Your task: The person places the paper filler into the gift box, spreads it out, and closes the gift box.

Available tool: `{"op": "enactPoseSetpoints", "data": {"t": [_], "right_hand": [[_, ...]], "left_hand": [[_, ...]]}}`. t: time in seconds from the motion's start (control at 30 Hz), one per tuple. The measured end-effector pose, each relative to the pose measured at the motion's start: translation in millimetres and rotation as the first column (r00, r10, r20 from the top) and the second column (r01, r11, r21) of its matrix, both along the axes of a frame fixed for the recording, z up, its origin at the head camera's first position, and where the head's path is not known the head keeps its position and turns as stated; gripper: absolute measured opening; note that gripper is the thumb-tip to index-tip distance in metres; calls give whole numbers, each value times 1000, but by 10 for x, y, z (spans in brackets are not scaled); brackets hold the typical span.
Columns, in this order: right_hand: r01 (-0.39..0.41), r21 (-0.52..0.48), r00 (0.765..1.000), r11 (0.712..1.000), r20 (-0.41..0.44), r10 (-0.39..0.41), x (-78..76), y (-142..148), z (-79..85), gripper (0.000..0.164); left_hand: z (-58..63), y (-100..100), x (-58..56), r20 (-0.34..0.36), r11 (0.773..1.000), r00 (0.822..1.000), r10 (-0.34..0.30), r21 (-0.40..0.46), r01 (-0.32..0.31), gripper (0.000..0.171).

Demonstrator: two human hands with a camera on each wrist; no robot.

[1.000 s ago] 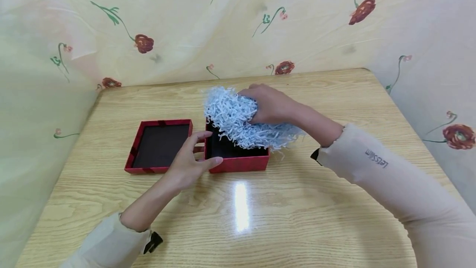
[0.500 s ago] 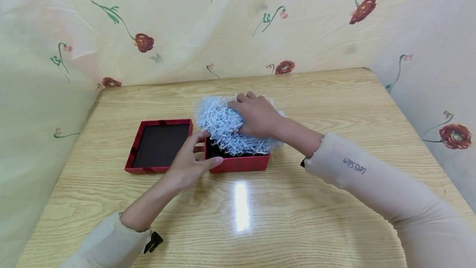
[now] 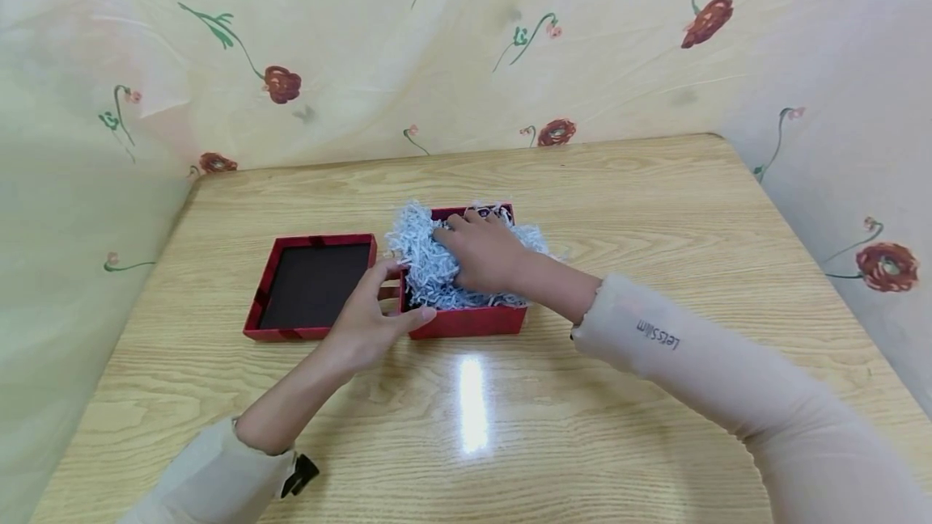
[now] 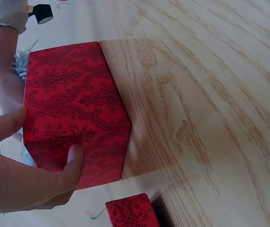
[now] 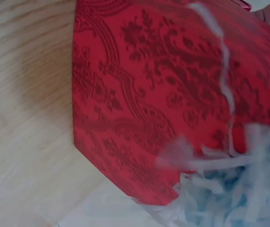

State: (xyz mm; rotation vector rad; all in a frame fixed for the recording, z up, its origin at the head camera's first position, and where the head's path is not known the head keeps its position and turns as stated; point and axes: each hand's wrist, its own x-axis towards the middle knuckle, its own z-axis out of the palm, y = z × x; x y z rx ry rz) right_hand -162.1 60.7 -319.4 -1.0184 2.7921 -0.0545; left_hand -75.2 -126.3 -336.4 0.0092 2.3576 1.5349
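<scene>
A red, dark-patterned gift box (image 3: pixel 469 322) stands open-topped on the table, its inside black. Pale blue shredded paper (image 3: pixel 418 253) lies in it and spills over the left and right rims. My right hand (image 3: pixel 491 257) is down in the box opening, gripping the paper; its fingertips are partly hidden. My left hand (image 3: pixel 367 322) holds the box's near left corner, thumb on the front wall. In the left wrist view, the left hand (image 4: pixel 35 179) touches the patterned box wall (image 4: pixel 73 99). Paper strands (image 5: pixel 220 189) hang over the box side in the right wrist view.
Left of the box lies its red lid (image 3: pixel 313 285), black inside facing up. Both rest on a wood-grain table (image 3: pixel 582 427). A flower-printed cloth (image 3: pixel 349 47) hangs behind and at the sides.
My right hand has moved left and down with the shredded paper, which now sits lower in the box. The box's far rim has come into view. My left hand has stayed at the corner.
</scene>
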Motion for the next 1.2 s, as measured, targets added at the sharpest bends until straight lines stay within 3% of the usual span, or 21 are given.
{"op": "enactPoseSetpoints", "data": {"t": [0.3, 0.77, 0.93, 1.2], "right_hand": [[13, 60, 999, 998, 30, -14, 38, -29, -36, 65], [27, 4, 999, 1000, -27, -27, 183, 259, 216, 80], [27, 33, 999, 999, -44, -26, 226, 398, 208, 79], [-36, -22, 999, 999, 15, 36, 248, 457, 97, 77]], "left_hand": [[-12, 5, 0, -13, 1000, 1000, 0, 22, 0, 67], [11, -3, 12, -20, 999, 1000, -15, 41, 16, 68], [9, 6, 11, -22, 1000, 1000, -13, 24, 13, 69], [16, 3, 14, -20, 1000, 1000, -13, 21, 14, 69]]}}
